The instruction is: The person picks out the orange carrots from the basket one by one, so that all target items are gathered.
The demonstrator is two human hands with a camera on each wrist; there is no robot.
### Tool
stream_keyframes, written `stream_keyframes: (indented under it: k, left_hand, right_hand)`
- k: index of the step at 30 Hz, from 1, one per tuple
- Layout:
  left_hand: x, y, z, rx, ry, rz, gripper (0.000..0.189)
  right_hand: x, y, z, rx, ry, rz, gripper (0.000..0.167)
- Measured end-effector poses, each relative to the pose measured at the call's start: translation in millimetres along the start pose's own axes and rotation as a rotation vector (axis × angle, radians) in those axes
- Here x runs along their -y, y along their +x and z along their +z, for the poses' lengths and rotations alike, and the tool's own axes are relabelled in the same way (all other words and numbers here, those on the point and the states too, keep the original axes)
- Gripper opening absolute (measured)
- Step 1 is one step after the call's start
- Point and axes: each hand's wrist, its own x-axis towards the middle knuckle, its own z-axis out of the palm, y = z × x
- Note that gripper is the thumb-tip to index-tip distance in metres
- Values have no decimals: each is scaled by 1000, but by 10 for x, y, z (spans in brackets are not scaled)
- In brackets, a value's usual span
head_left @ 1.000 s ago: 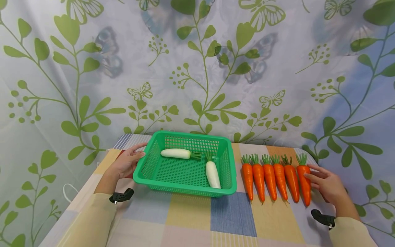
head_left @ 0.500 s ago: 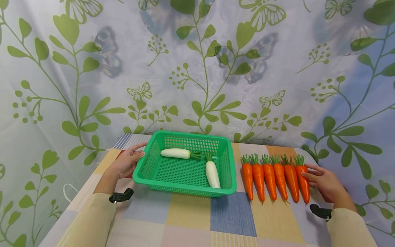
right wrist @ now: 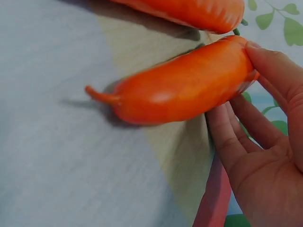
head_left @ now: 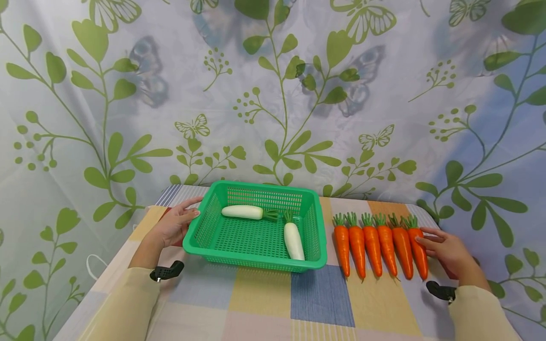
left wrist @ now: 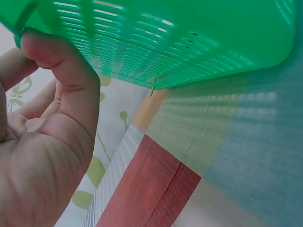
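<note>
In the head view my left hand (head_left: 172,226) is at the left rim of a green plastic basket (head_left: 255,258). The left wrist view shows the thumb pressed on that rim, with the other fingers partly out of sight. Two white radishes with green tops lie inside, one sideways (head_left: 243,211) at the back, one lengthwise (head_left: 294,240) at the right. My right hand (head_left: 448,252) holds the rightmost carrot (head_left: 417,252) near its leafy end. In the right wrist view the thumb lies on top of this carrot (right wrist: 180,90), fingers along its side.
Several more orange carrots (head_left: 373,248) lie side by side left of the held one, green tops pointing to the back. A patchwork cloth (head_left: 260,298) covers the table. Behind it hangs a curtain (head_left: 273,94) printed with leaves and butterflies. A white cable (head_left: 90,265) runs past the table's left edge.
My right hand has moved the rightmost carrot a little to the left, up close to its neighbour, and its leafy end has swung left. The left hand and basket have stayed in place.
</note>
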Motion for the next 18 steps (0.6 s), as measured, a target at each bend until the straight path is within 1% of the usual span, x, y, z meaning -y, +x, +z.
stream_keyframes:
  k: [7,14,18]
  left_hand:
    - [-3,-1,-3,1,10,3,70]
    - [12,-2,-9,16,-5,9,68]
    - [23,7,-10,23,-13,11,67]
  right_hand:
    - [16,-23,57,-2,69,-26,90]
    - [19,-28,99,-20,143,-25,89]
    - [10,-37,119,-41,151,-28,87]
